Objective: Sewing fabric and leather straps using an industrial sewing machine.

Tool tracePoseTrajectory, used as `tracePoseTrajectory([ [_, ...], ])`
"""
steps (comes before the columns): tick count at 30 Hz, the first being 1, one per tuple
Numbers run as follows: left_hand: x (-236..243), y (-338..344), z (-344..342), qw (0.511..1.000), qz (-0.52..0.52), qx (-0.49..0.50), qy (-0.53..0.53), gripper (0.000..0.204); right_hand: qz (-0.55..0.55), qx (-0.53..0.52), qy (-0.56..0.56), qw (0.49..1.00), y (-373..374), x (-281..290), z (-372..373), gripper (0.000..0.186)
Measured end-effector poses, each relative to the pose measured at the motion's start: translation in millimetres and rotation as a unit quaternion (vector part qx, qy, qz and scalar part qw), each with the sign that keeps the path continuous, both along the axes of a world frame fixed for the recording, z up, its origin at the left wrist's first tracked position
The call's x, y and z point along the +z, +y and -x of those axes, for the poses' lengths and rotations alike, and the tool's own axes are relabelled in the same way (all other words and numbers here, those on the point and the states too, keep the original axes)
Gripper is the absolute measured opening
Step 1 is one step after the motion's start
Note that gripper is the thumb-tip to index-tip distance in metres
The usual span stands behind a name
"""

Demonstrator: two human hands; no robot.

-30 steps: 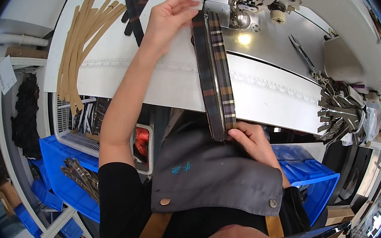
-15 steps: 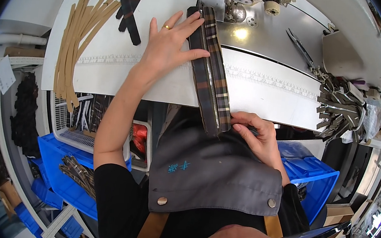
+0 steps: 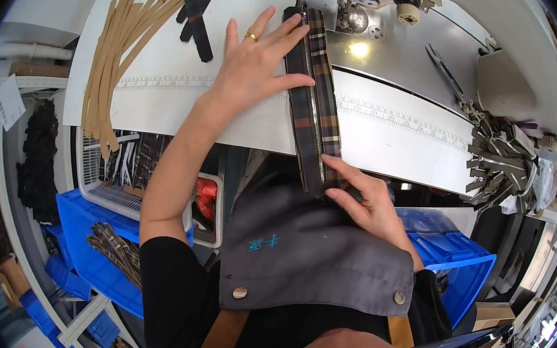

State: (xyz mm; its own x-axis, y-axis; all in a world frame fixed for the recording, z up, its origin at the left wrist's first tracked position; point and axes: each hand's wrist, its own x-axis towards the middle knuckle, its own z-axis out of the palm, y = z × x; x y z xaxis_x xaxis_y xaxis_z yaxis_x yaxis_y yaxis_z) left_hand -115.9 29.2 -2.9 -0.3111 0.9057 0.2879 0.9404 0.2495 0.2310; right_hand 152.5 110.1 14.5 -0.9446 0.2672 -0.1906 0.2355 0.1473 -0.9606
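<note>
A long dark plaid fabric piece with a metal zipper (image 3: 323, 111) lies lengthwise on the white table, its near end hanging past the front edge over my apron. My left hand (image 3: 250, 69) rests on its far left part, fingers spread, fingertips on the fabric beside the zipper and thumb across the zipper. At the near end, my right hand (image 3: 372, 201) holds the piece: the index finger lies over it by the zipper, the thumb is at its lower edge. The other right fingers are partly hidden.
A sewing machine (image 3: 407, 11) stands at the far right, with tweezers (image 3: 446, 73) on its metal bed. Tan strips (image 3: 109, 75) and crossed dark strips (image 3: 197, 12) lie at left. A bundle of strips (image 3: 504, 157) sits at right. Blue bins (image 3: 70, 220) stand below.
My right hand has shifted left at the near end, its index finger now over the fabric near the zipper. The left hand keeps its pose on the piece. The whole view has shifted slightly.
</note>
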Motion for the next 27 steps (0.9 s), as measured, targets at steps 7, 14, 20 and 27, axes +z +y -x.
tracePoseTrajectory([
  [7,4.8,-21.7,-15.3,0.996,0.044,-0.025,-0.076,0.089,-0.007,0.008,0.007,1.000,-5.2,-10.6,1.1,0.050],
  [14,1.2,-22.0,-11.2,0.991,0.048,-0.033,-0.119,0.094,0.183,-0.038,0.025,0.982,-11.4,-22.9,-1.1,0.047],
  [20,1.8,-22.1,-12.0,0.991,0.040,-0.034,-0.127,0.094,0.233,-0.051,0.042,0.970,-11.9,-28.2,-6.0,0.046],
  [27,-3.4,-23.8,-12.2,0.997,0.006,-0.036,-0.072,0.089,0.163,-0.051,0.005,0.985,-8.3,-16.9,-1.7,0.045],
])
